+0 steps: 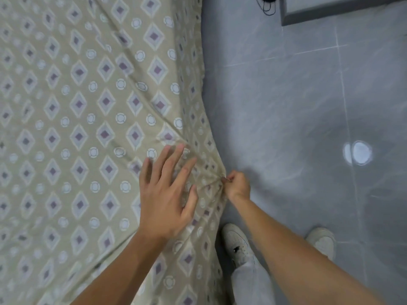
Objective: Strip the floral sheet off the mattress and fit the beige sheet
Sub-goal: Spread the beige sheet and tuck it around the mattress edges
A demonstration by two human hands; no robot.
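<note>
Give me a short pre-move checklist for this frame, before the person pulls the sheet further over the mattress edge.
1. Right hand has a grip on the sheet: ok, it pinches bunched fabric at the side edge.
2. Left hand steadies the top: ok, fingers spread flat on the beige sheet.
3. Fabric smooth near the pinch: not ok, creases fan out from it.
4. Edge tucked under the mattress: cannot tell, underside hidden.
5. Footing: ok, both shoes on bare tiled floor.
6. Floral sheet removed: cannot tell, none in view.

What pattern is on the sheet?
Beige sheet with purple-centred diamonds and pale circles; head view.
</note>
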